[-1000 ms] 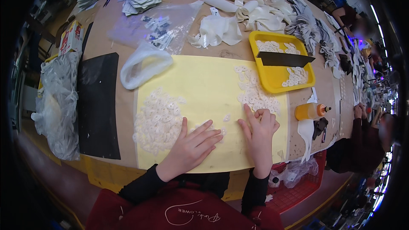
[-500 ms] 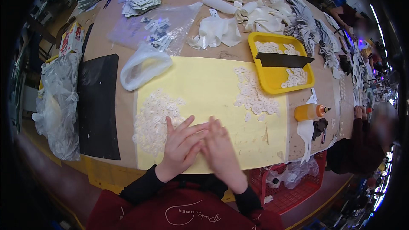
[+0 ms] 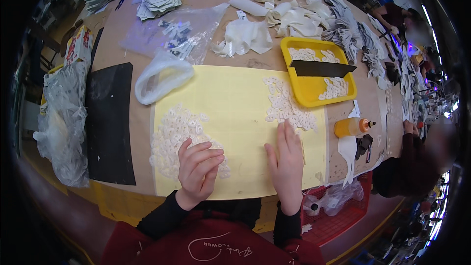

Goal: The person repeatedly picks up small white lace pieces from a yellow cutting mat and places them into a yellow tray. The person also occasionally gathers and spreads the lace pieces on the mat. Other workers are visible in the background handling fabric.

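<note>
My left hand (image 3: 198, 171) hovers at the right edge of a pile of small pale cut-out pieces (image 3: 172, 142), each with a hole. Its fingers are loosely bent and apart, and I see nothing in them. Stretched out over a yellow sheet (image 3: 230, 103), my right hand (image 3: 286, 167) has its thumb spread from its straight fingers. The fingertips come to the near edge of a second pile of the same pieces (image 3: 289, 105). A yellow tray (image 3: 306, 99) beyond it contains more pieces on both sides of a black divider strip (image 3: 324, 68).
An orange-capped bottle (image 3: 347, 127) stands to the right. On the left lie a black board (image 3: 110, 122) and a rolled-open plastic bag (image 3: 164, 78). Stacked pale fabric pieces (image 3: 294, 19) fill the back. A red basket (image 3: 338, 221) sits below the table edge; a co-worker (image 3: 427, 157) is at the right.
My hands were together over the middle of the sheet and have parted. The right one moved right to the second pile; the left shifted slightly left. The whole view moved slightly.
</note>
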